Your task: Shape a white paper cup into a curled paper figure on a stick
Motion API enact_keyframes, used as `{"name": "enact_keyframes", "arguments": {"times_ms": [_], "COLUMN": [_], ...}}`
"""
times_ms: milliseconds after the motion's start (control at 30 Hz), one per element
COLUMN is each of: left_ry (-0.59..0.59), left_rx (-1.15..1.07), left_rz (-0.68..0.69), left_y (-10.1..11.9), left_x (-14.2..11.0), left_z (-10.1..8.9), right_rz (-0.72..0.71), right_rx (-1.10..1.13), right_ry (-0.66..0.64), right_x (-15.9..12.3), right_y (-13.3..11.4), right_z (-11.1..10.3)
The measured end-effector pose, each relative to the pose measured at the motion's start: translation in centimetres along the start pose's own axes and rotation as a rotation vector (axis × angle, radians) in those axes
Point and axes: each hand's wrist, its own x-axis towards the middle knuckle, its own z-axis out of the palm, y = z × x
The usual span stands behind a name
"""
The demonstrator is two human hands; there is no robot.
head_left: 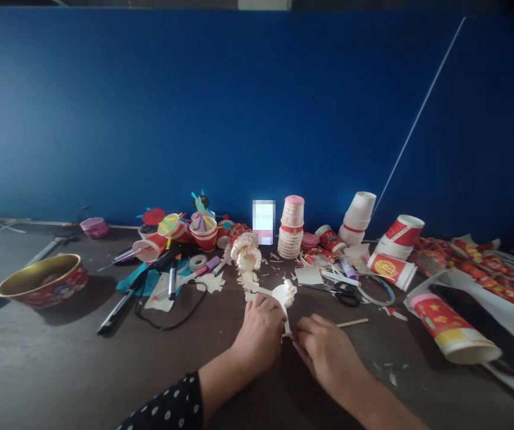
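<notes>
Standing behind the person, I see the left hand (pixel 259 331) and right hand (pixel 328 352) close together above a dark tabletop (pixel 55 364), with a polka-dot sleeve (pixel 167 406) at the left forearm. Between them stands a curled white paper piece (pixel 284 294), its narrow paper strip (pixel 287 318) running down toward the person, so its long axis points roughly front to back. The piece sits just beyond the left fingers, while the strip's lower end meets the right fingertips, making the right hand the nearer to that end. The fingers of both hands are pressed together, not spread; the left ones curl over, but I cannot tell whether either hand is pinching the strip. A thin wooden stick (pixel 350 323) runs sideways from under the right fingers.

Farther left sits a red bowl with a gold lining (pixel 42 280), its inside too dim to make out. Beyond the hands, a red paper cup (pixel 203 234) holds bright paper strips, a stack of nested paper cups (pixel 290 230) stands upright, and a stack of white cups (pixel 357 218) leans at a tilt. To the right, a red printed cup (pixel 447 328) lies on its side, with black-handled scissors (pixel 345 294) among the paper scraps nearer the hands.
</notes>
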Motion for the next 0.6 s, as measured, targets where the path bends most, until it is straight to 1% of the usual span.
{"name": "enact_keyframes", "arguments": {"times_ms": [100, 200, 267, 333, 500, 600], "left_ry": [0.061, 0.028, -0.002, -0.016, -0.016, -0.015], "left_rx": [-0.052, -0.030, 0.010, 0.049, 0.163, 0.172], "left_rz": [0.070, 0.157, 0.159, 0.134, 0.143, 0.131], "left_y": [-0.43, -0.47, -0.31, -0.10, 0.28, 0.31], "left_x": [-0.01, 0.01, 0.03, 0.03, -0.06, -0.08], "left_z": [-0.20, -0.25, -0.19, -0.09, 0.27, 0.43], "right_rz": [0.018, 0.016, 0.014, 0.019, 0.040, 0.049], "right_rx": [-0.002, -0.003, -0.008, -0.010, 0.036, 0.090], "right_ry": [0.030, 0.012, -0.007, -0.017, -0.032, -0.016], "right_x": [0.04, 0.07, 0.10, 0.13, 0.08, -0.08], "right_y": [-0.06, -0.11, -0.13, -0.17, -0.27, -0.17], "right_z": [0.00, -0.22, -0.37, -0.47, -0.67, -0.89]}}
